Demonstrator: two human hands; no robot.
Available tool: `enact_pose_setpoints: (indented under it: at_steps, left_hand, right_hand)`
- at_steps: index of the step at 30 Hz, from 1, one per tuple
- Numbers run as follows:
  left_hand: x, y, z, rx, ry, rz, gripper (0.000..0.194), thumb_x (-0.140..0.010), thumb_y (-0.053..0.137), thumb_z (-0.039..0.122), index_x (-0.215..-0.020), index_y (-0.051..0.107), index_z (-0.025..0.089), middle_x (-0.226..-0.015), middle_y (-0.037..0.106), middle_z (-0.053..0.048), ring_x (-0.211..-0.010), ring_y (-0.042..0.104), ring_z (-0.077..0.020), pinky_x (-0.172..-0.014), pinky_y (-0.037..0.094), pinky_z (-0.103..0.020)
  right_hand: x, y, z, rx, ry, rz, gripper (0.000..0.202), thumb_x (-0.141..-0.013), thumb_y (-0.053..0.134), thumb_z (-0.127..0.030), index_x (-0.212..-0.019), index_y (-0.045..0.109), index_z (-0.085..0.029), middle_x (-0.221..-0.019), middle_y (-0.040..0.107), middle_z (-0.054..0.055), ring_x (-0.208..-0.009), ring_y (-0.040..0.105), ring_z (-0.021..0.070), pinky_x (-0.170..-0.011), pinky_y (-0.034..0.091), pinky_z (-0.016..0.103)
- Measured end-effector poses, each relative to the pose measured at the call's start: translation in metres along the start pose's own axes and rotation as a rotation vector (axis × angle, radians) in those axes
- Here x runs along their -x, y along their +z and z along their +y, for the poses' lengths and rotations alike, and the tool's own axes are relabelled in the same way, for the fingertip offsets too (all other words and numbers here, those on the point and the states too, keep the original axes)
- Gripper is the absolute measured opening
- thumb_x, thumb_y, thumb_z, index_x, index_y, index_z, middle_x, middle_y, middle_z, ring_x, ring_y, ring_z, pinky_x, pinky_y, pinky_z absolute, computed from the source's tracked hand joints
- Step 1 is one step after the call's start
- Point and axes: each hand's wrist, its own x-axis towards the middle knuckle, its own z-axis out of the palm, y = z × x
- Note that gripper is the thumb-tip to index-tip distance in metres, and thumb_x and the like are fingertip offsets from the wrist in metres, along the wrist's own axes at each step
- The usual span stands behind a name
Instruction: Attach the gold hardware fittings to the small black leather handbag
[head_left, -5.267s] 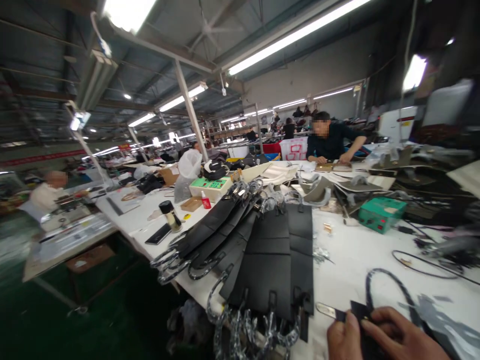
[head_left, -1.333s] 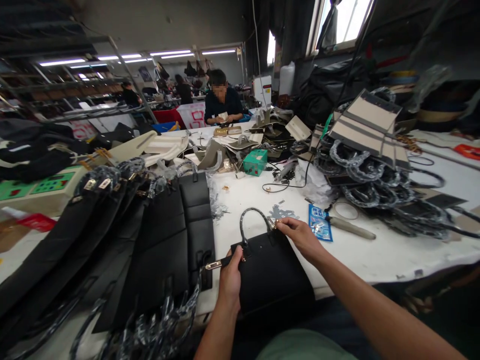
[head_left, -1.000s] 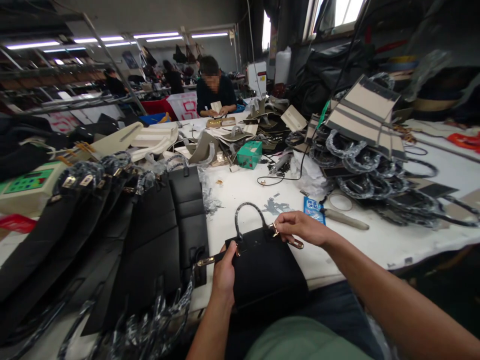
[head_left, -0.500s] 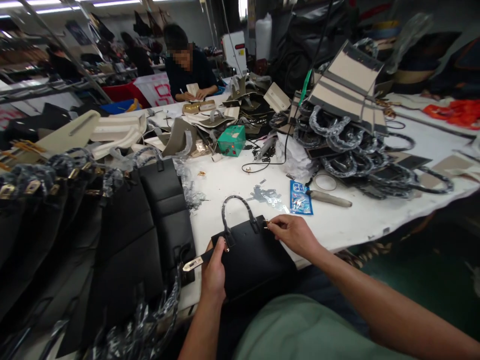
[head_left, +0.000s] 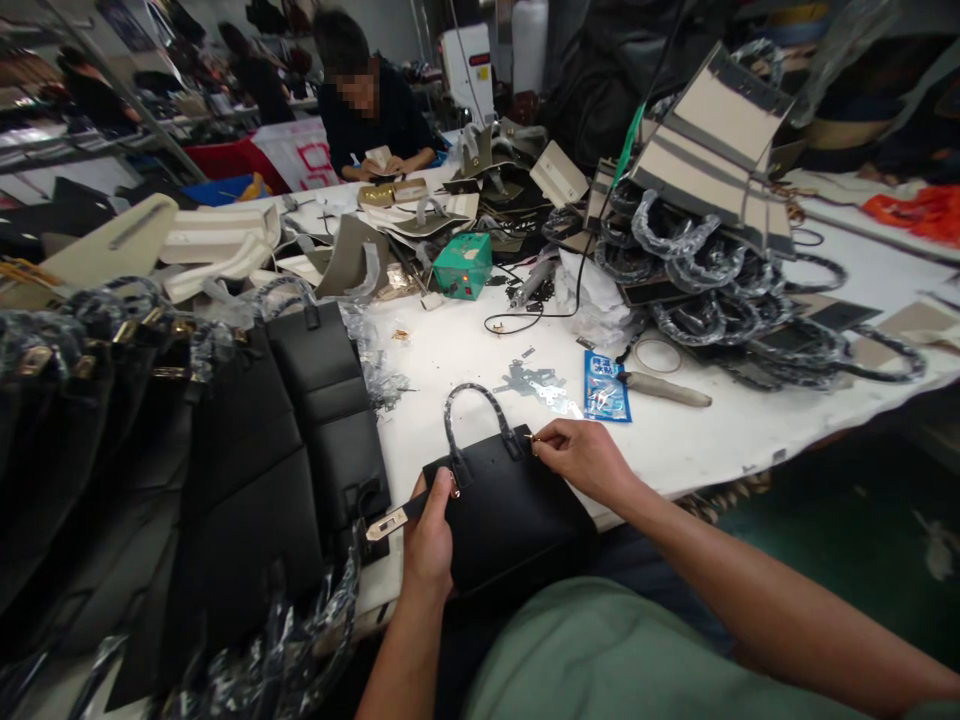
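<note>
A black handbag (head_left: 517,510) with a plastic-wrapped handle (head_left: 480,390) stands at the near table edge, in front of my body. My left hand (head_left: 431,535) is closed on the bag's left side, its thumb near a small gold fitting. From that side a black strap with a gold clasp plate (head_left: 386,524) sticks out to the left. At the bag's upper right corner my right hand (head_left: 581,452) pinches a small gold metal fitting (head_left: 532,440). The fitting's exact kind is too small to make out.
Black bag pieces (head_left: 322,400) crowd the left. Flat metal plates (head_left: 544,385), a blue packet (head_left: 606,385), a wrapped-handle tool (head_left: 667,389) and a green box (head_left: 463,265) lie beyond the bag. Wrapped handles and panels (head_left: 705,250) are piled at right. A co-worker (head_left: 375,110) sits across.
The camera view has shifted slightly, so the background sits a little differently. Both hands keep their places at the bag, with the small fitting still at its right corner.
</note>
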Motion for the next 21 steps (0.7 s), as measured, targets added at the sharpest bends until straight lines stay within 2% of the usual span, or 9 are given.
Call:
enact_pose_setpoints:
  at_steps: [5,9,14,19,21]
  left_hand:
    - [0.0,0.001,0.002,-0.005,0.015,-0.001,0.035,-0.083,0.066,0.048,-0.107,0.067,0.022,-0.108,0.073,-0.004,-0.106,0.065,-0.0237,-0.093,0.051,-0.035]
    - [-0.001,0.0,0.002,-0.025,0.02,-0.008,0.033,-0.083,0.066,0.048,-0.101,0.068,0.021,-0.107,0.073,-0.003,-0.107,0.064,-0.0222,-0.098,0.048,-0.033]
    - [-0.004,-0.004,0.001,-0.047,0.033,-0.022,0.03,-0.084,0.066,0.048,-0.098,0.069,0.022,-0.106,0.073,-0.002,-0.107,0.064,-0.0207,-0.1,0.045,-0.031]
    - [-0.004,-0.006,0.001,0.006,0.01,-0.039,0.033,-0.082,0.067,0.047,-0.104,0.069,0.022,-0.104,0.073,-0.003,-0.105,0.065,-0.0214,-0.102,0.045,-0.034]
    - [-0.004,-0.007,0.001,0.005,0.001,-0.039,0.033,-0.082,0.068,0.047,-0.102,0.069,0.021,-0.103,0.073,-0.003,-0.103,0.066,-0.0218,-0.1,0.046,-0.033]
  right_hand:
    - [-0.003,-0.003,-0.005,0.086,-0.039,-0.027,0.012,-0.08,0.064,-0.029,-0.08,0.075,-0.024,-0.072,0.073,0.001,-0.066,0.066,0.0186,-0.058,0.043,0.025]
    - [-0.003,-0.004,-0.01,0.159,-0.059,-0.036,0.011,-0.08,0.063,-0.026,-0.078,0.074,-0.024,-0.071,0.073,0.0,-0.066,0.066,0.0181,-0.058,0.043,0.025]
    - [-0.007,0.002,-0.01,0.149,-0.016,-0.042,0.01,-0.08,0.063,-0.027,-0.078,0.072,-0.024,-0.071,0.072,0.0,-0.065,0.066,0.0178,-0.056,0.042,0.025]
    - [-0.012,0.002,-0.003,0.051,0.015,-0.154,0.018,-0.082,0.062,-0.029,-0.098,0.069,-0.025,-0.062,0.067,-0.004,-0.058,0.063,0.0157,-0.057,0.043,0.025]
    - [-0.013,0.001,-0.003,0.06,0.007,-0.175,0.018,-0.083,0.06,-0.028,-0.099,0.069,-0.025,-0.063,0.066,-0.004,-0.058,0.063,0.0155,-0.057,0.043,0.025]
